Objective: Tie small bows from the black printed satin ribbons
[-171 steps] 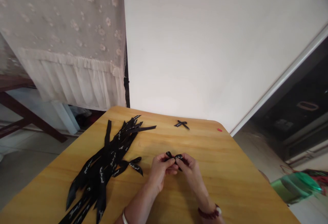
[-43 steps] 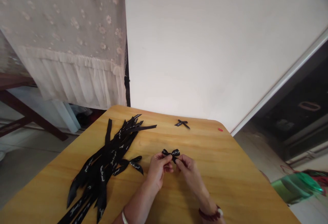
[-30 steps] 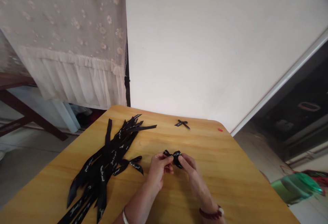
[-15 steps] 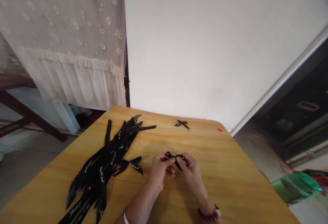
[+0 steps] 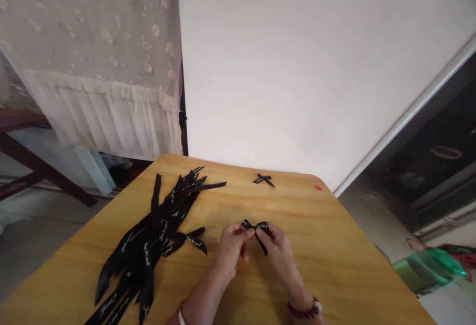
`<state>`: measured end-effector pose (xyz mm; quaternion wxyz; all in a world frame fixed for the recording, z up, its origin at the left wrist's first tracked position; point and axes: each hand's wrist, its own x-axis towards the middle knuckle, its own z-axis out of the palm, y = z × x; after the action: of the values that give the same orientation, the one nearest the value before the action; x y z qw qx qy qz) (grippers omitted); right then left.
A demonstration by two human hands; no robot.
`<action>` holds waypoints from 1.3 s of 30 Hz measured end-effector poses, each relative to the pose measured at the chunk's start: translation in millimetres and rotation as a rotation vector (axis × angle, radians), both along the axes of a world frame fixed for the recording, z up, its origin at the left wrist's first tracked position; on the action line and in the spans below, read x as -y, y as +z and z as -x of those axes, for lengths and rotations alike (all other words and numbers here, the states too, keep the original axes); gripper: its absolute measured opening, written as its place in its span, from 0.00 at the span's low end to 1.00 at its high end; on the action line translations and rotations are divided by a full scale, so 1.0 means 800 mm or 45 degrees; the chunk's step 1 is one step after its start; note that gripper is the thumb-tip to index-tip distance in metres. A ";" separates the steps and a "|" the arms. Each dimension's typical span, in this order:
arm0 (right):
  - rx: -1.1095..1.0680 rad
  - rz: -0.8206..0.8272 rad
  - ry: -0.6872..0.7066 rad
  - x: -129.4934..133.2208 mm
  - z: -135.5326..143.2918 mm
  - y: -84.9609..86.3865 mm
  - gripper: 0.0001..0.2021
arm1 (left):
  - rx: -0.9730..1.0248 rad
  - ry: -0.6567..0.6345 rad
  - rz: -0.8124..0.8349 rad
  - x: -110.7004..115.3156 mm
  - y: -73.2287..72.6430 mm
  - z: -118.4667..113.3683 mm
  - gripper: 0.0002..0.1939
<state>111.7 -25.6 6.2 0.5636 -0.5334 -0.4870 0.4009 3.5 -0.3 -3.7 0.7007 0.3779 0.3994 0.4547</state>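
Note:
Between my hands is a black ribbon bow with white lettering, two loops up and a tail hanging down. My left hand pinches it near the knot from the left, thumb against the ribbon. From the right, my right hand grips the other loop close to the knot, its thumb near the left one. The fingertips behind the ribbon are partly hidden. Left of my left hand, a loose pile of black printed ribbon strips spreads across the table, with a looped ribbon piece at its right side.
A small finished-looking black bow lies near the back edge of the wooden table. A small red piece sits at the back right corner. Behind stands a white wall. On the floor to the right is a green translucent container.
The bow's right loop now shows more fully with its lettering, and its tail hangs a little lower. Both hands stay in nearly the same place.

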 end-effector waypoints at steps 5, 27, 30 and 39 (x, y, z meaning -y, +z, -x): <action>-0.107 -0.005 -0.138 -0.001 -0.007 0.002 0.10 | -0.005 -0.067 0.024 0.001 0.001 0.004 0.15; 0.121 -0.028 -0.039 -0.001 -0.003 -0.006 0.08 | 0.179 -0.059 0.071 0.000 0.000 0.002 0.10; 0.148 -0.013 -0.015 -0.001 0.000 -0.006 0.09 | 0.146 -0.066 0.073 0.000 -0.002 0.002 0.10; 0.175 0.023 -0.088 0.000 -0.005 -0.008 0.16 | 0.084 -0.080 0.085 0.001 -0.003 0.003 0.10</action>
<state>115.3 -25.3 0.0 0.5374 -0.5813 -0.5022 0.3480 1.1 -1.1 -5.8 0.7396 0.3515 0.3792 0.4309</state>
